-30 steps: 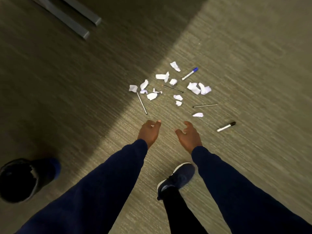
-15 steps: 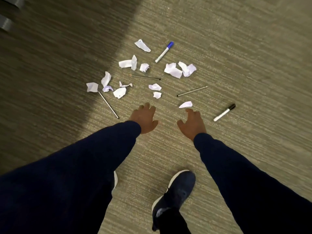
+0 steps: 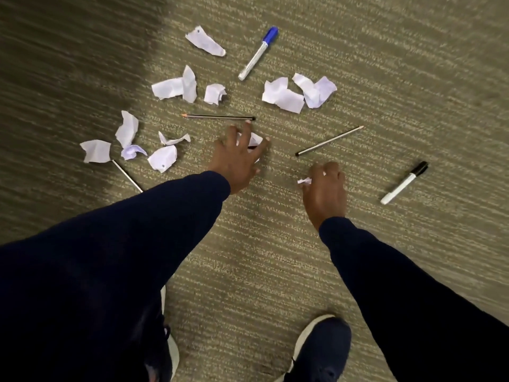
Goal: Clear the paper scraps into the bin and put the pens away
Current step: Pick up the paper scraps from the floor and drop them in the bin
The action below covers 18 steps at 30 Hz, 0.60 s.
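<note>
Several white paper scraps lie scattered on the carpet, among them a pair [image 3: 283, 96] at the upper right and a cluster [image 3: 162, 158] at the left. My left hand [image 3: 238, 158] is spread, fingers apart, over two small scraps [image 3: 254, 139] that it partly hides. My right hand [image 3: 325, 188] is closed around a small paper scrap [image 3: 304, 181] that pokes out by the thumb. A blue-capped marker [image 3: 257, 53] lies at the top, a black-capped marker [image 3: 403, 183] at the right. Thin pencils lie between them: one [image 3: 217, 116] above my left hand, one [image 3: 329, 141] above my right.
A third thin pencil [image 3: 126, 175] runs under my left sleeve. My dark shoe [image 3: 322, 351] stands at the bottom, a second shoe edge [image 3: 172, 351] beside my left arm. A shadow covers the carpet [image 3: 68, 64] at the upper left. The bin is out of view.
The view has closed in on the floor. My left hand has reached forward over the two middle scraps. My right hand has closed on the scrap that lay just ahead of it.
</note>
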Tool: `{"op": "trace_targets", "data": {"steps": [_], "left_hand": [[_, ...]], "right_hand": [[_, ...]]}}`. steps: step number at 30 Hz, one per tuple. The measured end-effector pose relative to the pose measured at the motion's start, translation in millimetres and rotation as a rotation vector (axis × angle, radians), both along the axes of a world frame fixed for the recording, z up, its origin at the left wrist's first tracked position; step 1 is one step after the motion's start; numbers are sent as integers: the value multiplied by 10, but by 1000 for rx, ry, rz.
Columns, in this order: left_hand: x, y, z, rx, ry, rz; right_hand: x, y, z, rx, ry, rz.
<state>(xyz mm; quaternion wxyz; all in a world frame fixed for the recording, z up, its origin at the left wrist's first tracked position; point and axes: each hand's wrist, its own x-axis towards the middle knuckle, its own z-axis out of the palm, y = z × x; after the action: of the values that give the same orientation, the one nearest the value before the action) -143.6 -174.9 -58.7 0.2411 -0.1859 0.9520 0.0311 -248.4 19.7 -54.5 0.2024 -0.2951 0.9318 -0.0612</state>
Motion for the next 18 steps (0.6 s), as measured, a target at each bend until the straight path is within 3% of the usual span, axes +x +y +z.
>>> {"op": "trace_targets", "data": {"steps": [3, 8, 18], "left_hand": [[58, 32, -15, -11, 49, -79], [121, 73, -2, 196, 141, -32], [256, 40, -49, 335, 233, 87]], "right_hand": [[-66, -48, 49, -77, -13, 57], [-360, -533, 258, -227, -10, 110], [-1047, -1526, 208, -11, -98, 145]]}}
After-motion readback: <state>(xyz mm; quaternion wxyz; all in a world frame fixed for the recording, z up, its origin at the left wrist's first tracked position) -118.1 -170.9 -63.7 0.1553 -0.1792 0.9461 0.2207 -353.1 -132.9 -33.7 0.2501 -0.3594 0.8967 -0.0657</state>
